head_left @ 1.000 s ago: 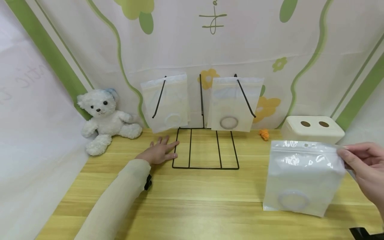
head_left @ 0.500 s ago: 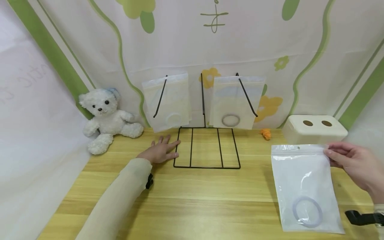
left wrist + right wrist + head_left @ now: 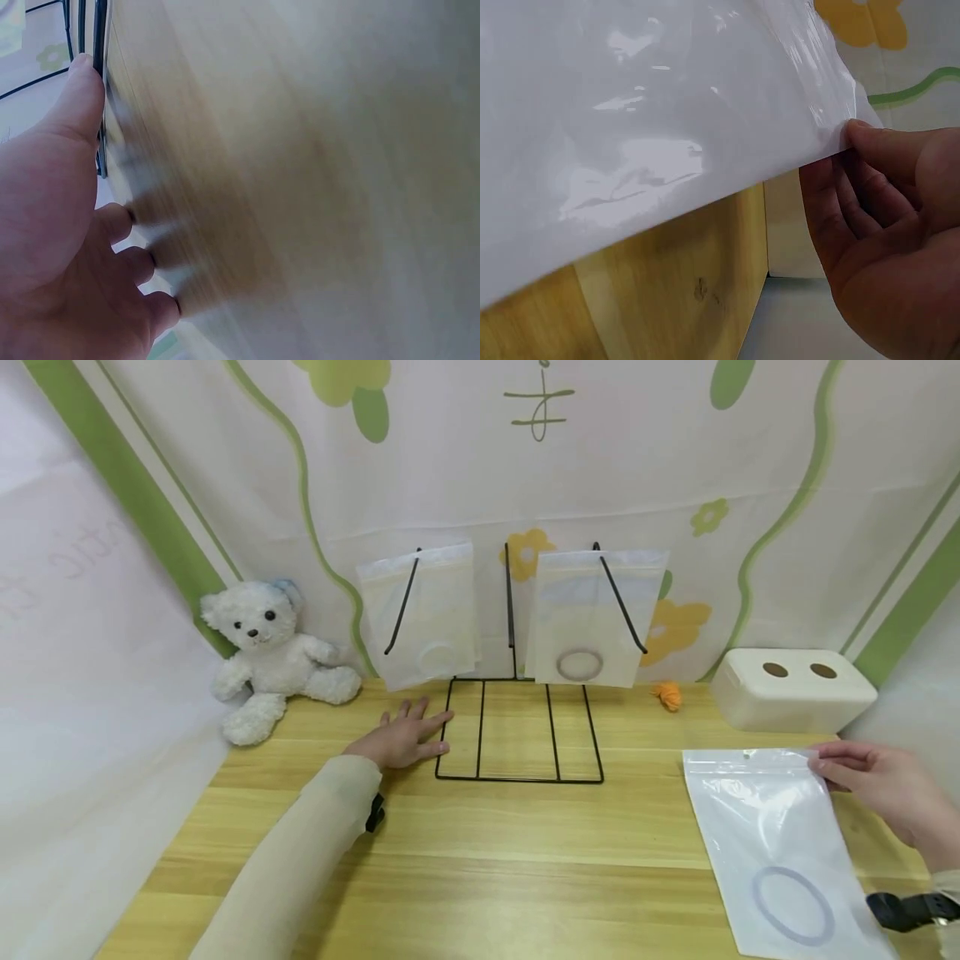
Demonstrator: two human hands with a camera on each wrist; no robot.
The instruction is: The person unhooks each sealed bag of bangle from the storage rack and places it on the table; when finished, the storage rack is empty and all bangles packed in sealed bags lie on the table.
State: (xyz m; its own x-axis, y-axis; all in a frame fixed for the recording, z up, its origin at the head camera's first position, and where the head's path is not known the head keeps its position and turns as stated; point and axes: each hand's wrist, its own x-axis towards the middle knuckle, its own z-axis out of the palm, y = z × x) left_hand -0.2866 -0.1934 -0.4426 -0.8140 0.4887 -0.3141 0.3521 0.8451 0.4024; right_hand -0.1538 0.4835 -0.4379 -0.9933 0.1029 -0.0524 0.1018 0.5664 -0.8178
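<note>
Two hands, well apart, over a wooden table (image 3: 525, 860). The left hand (image 3: 397, 743) lies with fingers spread at the left side of a black wire rack (image 3: 481, 731). In the left wrist view its thumb is against the base rods, and the other visible fingertips meet the wood. The right hand (image 3: 888, 785), at the right, pinches the far right corner of a white bag (image 3: 735, 835) between thumb and fingers. The bag slopes toward the near edge, its near end cut off at the bottom of the head view; whether that end touches the table cannot be told. A pale ring (image 3: 780, 870) shows through the bag's near part, and a small hole pierces its far strip.

The rack stands at the far middle. The left bags (image 3: 442, 610) hang from its left arm and the right bags (image 3: 577, 610) from its right arm; a ring is visible low in the front bag of each group. At far left sits a white bear (image 3: 277, 660). Right of the rack lies an orange bundle (image 3: 667, 696), and farther right a cream box (image 3: 787, 706) with two oval openings on top. A patterned curtain (image 3: 450, 468) forms the background.
</note>
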